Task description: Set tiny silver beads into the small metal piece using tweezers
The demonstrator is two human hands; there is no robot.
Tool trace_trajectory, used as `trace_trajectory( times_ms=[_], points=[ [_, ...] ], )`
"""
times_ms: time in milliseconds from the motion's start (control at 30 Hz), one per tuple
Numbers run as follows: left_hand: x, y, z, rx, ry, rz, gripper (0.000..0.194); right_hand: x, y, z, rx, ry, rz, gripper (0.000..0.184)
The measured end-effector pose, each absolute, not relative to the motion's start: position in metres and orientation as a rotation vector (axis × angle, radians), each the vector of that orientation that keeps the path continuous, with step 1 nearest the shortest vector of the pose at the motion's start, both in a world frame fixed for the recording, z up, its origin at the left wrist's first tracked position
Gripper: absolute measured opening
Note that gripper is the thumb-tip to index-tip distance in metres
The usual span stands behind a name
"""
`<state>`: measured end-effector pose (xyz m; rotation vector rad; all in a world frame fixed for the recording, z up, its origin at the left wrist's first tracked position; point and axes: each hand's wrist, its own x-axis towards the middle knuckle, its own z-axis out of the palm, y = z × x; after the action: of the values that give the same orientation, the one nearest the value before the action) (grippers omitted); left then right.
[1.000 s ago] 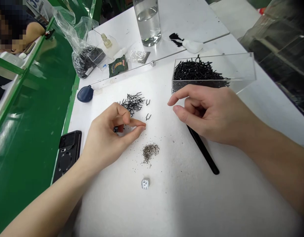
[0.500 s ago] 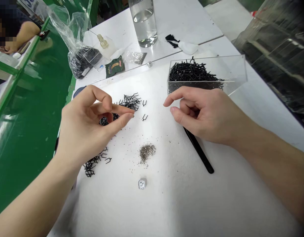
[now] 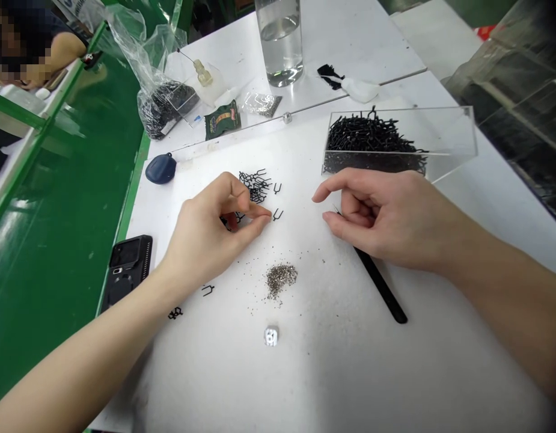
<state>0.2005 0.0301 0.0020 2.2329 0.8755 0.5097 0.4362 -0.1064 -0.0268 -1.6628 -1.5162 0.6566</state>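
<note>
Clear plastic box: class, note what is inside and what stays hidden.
Black forked wire pieces heap inside the clear plastic box; those beneath are covered by the top layer.

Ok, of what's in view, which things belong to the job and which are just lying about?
In use: left hand, right hand, loose black wire clips, clear box of clips, black tweezers.
Lying about: phone, water bottle, green sachet, blue pouch.

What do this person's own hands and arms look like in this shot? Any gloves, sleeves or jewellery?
The left hand and right hand are bare, with no gloves, rings or tape visible. The left forearm and right forearm are bare too: no sleeve, watch or band shows in view.
</note>
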Motion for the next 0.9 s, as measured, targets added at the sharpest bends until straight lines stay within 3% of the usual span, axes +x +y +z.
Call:
trace_trajectory(
  times_ms=[200, 433, 633, 900],
  points=[
    [0.187, 0.022, 0.022, 2.300, 0.901, 0.819, 0.036, 0.437, -0.106, -0.025, -1.669, -1.521, 0.640, 0.026],
    [0.156, 0.007, 0.031, 2.194, 1.172, 0.922, 0.040, 0.435, -0.106, -0.025, -1.706, -1.554, 0.613, 0.032],
    [0.122, -0.010, 0.024, 2.148, 1.186, 0.903, 0.033, 0.439, -0.109, -0.029, -1.688, -1.611, 0.539, 0.029],
    [0.077, -0.014, -0.001, 2.191, 1.030, 1.000, 0.040, 0.443, -0.120, -0.039, -1.854, -1.569, 0.384, 0.035]
  ],
)
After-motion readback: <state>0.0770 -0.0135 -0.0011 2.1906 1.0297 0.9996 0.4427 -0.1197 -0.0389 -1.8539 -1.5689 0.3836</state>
